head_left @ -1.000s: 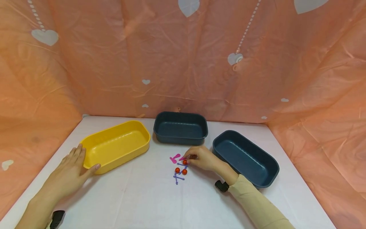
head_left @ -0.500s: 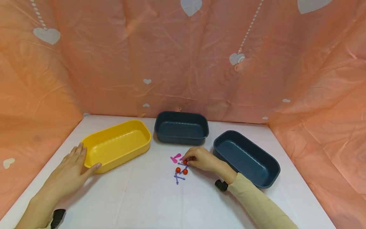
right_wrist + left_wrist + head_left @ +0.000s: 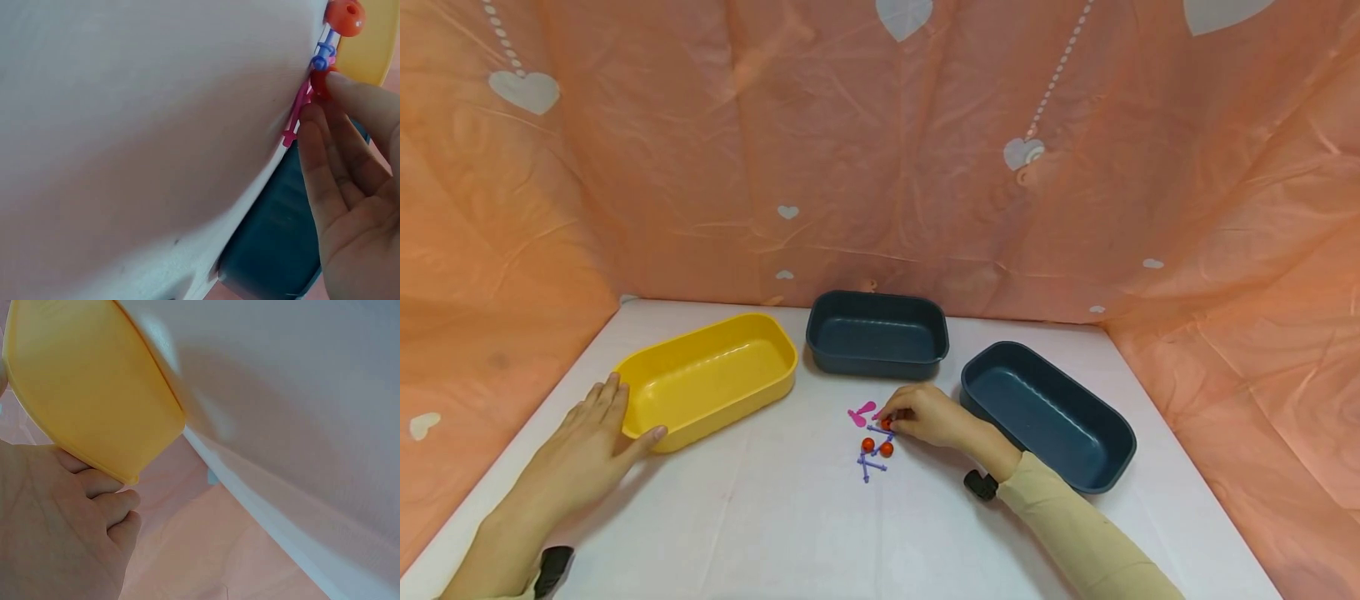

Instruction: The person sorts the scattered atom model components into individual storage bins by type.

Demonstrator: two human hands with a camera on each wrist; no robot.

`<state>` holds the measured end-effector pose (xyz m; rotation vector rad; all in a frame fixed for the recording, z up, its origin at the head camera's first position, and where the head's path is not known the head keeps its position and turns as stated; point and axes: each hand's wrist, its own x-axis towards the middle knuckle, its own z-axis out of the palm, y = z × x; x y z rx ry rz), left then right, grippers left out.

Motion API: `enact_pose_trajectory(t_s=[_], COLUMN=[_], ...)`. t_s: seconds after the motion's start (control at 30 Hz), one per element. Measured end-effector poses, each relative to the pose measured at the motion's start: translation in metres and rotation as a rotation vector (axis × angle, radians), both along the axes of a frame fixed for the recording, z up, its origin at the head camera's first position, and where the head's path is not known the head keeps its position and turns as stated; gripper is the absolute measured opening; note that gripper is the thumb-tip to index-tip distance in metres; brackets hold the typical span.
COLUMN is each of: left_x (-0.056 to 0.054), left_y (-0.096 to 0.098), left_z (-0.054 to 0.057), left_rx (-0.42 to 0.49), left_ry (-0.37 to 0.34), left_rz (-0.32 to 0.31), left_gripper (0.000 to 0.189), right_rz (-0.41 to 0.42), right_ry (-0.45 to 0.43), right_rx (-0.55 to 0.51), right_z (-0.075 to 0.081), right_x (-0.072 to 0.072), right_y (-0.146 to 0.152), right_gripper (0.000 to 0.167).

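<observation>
My left hand [image 3: 582, 446] rests against the left end of a yellow bin [image 3: 782, 385], its fingers straight in the head view. In the left wrist view the fingers touch the rim of the yellow bin [image 3: 100, 394]. Near the table's middle, my right hand [image 3: 936, 417] pinches a red bead [image 3: 322, 81] between thumb and fingers, partly hidden. Two other red beads [image 3: 887, 450] lie just nearer. Around them are several thin purple pegs [image 3: 872, 465]. Small pink pieces [image 3: 867, 407] lie left of the right fingertips; a pink peg [image 3: 295, 119] is beside them.
A dark bin [image 3: 877, 367] stands at the back middle. Another dark bin [image 3: 1120, 442] sits at an angle on the right, close to the right forearm. A white cloth [image 3: 737, 533] covers the table, and an orange curtain [image 3: 700, 167] with hearts surrounds it.
The head view has shifted slightly. The right fingers have closed in a little over the red bead, which now shows less; the left hand stays at the yellow bin.
</observation>
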<state>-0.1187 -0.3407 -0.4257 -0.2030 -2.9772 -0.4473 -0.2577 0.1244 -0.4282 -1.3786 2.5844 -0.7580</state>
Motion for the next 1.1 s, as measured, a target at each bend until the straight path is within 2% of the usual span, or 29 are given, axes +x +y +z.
enact_pose_trajectory(t_s=[0.23, 0.4, 0.57, 0.8, 1.1], left_x=[0.000, 0.001, -0.001, -0.001, 0.001], left_y=[-0.002, -0.003, -0.004, -0.004, -0.001], left_z=[0.001, 0.000, -0.002, -0.002, -0.001], left_rx=[-0.005, -0.001, 0.005, 0.007, 0.006], left_ry=[-0.005, 0.008, 0.018, 0.014, -0.002], left_rz=[0.004, 0.000, -0.006, -0.008, -0.002], left_gripper=[0.096, 0.095, 0.096, 0.095, 0.095], right_rz=[-0.005, -0.039, -0.065, -0.046, -0.021], right_ry=[0.015, -0.012, 0.000, 0.042, 0.047], right_rx=[-0.034, -0.083, -0.146, -0.252, -0.312], right_z=[0.001, 0.004, 0.008, 0.012, 0.021], right_x=[0.001, 0.002, 0.002, 0.001, -0.002], right_y=[-0.002, -0.007, -0.016, -0.036, -0.073], right_gripper=[0.019, 0.021, 0.020, 0.019, 0.018])
